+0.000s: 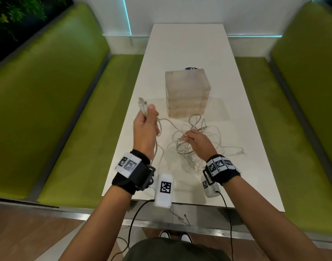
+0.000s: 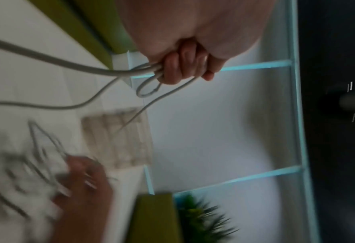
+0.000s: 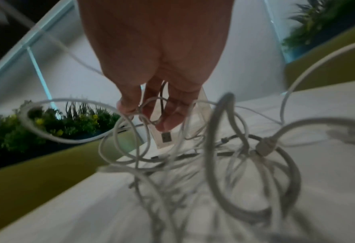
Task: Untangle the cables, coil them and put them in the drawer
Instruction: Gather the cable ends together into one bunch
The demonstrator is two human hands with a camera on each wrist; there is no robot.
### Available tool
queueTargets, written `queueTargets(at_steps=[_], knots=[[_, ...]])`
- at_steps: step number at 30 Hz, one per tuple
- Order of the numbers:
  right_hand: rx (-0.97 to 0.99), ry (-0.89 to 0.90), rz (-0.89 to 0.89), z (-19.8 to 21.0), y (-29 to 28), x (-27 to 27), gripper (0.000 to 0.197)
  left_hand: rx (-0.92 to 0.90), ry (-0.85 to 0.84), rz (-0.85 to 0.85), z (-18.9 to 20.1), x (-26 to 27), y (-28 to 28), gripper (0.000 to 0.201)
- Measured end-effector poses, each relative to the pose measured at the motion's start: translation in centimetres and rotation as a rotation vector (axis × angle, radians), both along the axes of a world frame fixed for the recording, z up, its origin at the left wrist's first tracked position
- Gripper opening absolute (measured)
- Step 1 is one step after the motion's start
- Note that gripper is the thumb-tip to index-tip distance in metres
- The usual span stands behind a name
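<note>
At the left, a green bench (image 1: 54, 113) is seen beside the white counter (image 1: 187, 46). Above the counter's left edge, the left hand (image 1: 145, 127) is raised, its fingers (image 2: 178, 67) curled round several strands of grey cable (image 2: 72, 65) whose plug ends stick up past the thumb. The strands run down to the tangle of cables (image 1: 195, 146) lying on the counter in front of the translucent drawer unit (image 1: 186, 93). Over the tangle, the right hand (image 1: 199, 141) is held, a dark cable with a USB plug (image 3: 166, 137) pinched in its fingertips (image 3: 168, 121).
</note>
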State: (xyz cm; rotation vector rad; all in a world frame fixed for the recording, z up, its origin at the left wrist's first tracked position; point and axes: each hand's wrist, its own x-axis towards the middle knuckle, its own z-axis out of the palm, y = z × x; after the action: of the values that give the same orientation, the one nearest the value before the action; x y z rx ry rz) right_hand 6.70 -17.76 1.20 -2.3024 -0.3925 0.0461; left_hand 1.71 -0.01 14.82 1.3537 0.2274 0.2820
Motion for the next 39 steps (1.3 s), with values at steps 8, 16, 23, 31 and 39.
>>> queueTargets(at_steps=[8, 16, 23, 31, 39], knots=[[0.171, -0.138, 0.058, 2.3, 1.0, -1.2, 0.026, 0.661, 0.223, -0.314, -6.7, 0.7, -1.2, 0.037], [0.187, -0.176, 0.063, 2.5, 1.3, -1.6, 0.022, 0.879, 0.155, -0.495, -7.1, 1.3, -0.3, 0.023], [-0.127, -0.061, 0.067, 1.2, 0.6, -0.9, 0.018, 0.782, 0.011, -0.311, -5.3, 0.8, 0.9, 0.024], [-0.22, -0.091, -0.028, -0.6, -0.7, -0.2, 0.02, 0.4, 0.032, -0.112, -3.2, -0.5, 2.6, 0.028], [-0.196, -0.034, -0.003, -0.1, -1.1, -0.2, 0.022, 0.295, 0.047, 0.036, -2.4, 0.3, 4.5, 0.027]])
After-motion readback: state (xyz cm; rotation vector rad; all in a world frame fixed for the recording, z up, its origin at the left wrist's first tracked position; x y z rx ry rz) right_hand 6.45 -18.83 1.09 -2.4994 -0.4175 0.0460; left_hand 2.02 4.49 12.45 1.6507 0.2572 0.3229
